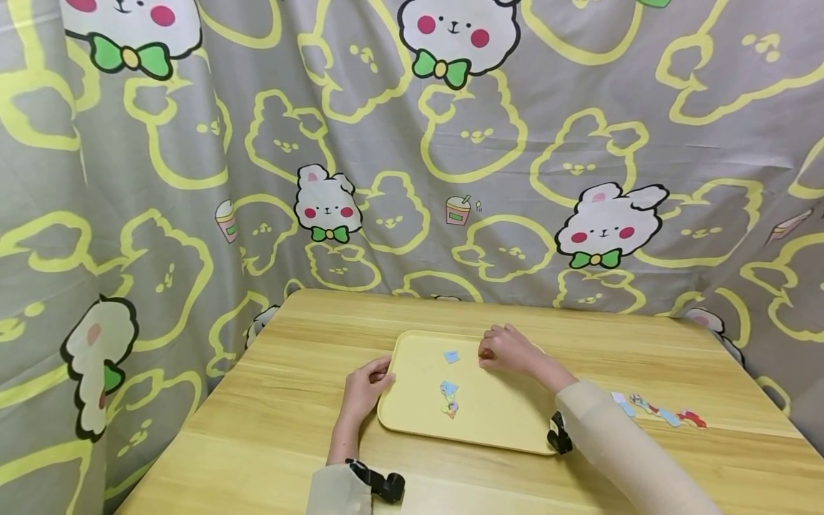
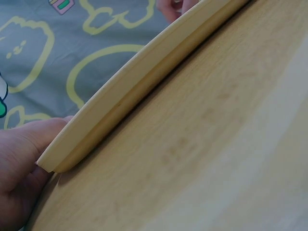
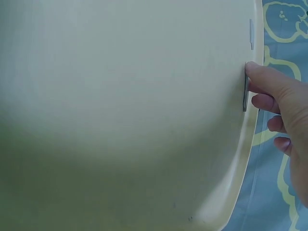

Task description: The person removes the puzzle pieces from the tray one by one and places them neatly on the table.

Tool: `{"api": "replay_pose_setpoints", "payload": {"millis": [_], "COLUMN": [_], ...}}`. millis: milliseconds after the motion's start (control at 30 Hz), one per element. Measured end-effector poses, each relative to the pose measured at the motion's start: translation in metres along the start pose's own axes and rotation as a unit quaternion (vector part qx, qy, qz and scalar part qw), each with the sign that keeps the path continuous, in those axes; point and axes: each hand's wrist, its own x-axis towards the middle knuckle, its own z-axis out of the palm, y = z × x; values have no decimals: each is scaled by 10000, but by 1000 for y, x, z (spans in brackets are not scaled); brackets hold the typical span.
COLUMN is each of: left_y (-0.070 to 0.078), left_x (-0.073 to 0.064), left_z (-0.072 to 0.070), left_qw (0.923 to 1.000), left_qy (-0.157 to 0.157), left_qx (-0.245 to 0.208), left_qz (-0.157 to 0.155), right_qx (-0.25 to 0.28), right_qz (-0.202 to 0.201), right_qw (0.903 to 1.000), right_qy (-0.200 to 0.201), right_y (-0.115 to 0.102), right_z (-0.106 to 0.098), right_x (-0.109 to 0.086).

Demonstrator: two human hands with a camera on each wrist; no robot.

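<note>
Piece (image 3: 245, 96): thin, at right of right-wrist frame, inside the yellow tray (image 1: 508, 408); judged light, fairly stiff, prone to creasing; best taken by its edges.
Right hand (image 1: 511, 350): appears to pinch the piece.
Left hand (image 1: 365, 390): grips tray rim.
Writing: none legible; no brand seen.

I see a wood-grain table (image 1: 270, 400) beneath the left hand (image 1: 364, 390) and right hand (image 1: 511, 352); beyond both hangs a grey-and-yellow curtain (image 1: 380, 146) printed with green-bowed white rabbits (image 1: 608, 223) and pink drink cups (image 1: 458, 212).
</note>
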Motion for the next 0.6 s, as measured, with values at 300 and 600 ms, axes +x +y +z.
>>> {"api": "replay_pose_setpoints", "payload": {"millis": [300,600], "left_y": [0,2], "left_x": [-1,-1], "left_z": [-1,-1], "left_qw": [10000,10000], "left_qy": [-16,-15], "left_qx": [10,-3], "left_qz": [-23,-30], "right_qx": [-172,-91], "right_qz": [-225,-261], "right_qw": [9992,9991], "right_qy": [282,315], "right_y": [-1,-1], "right_z": [0,0], "right_x": [1,0]}}
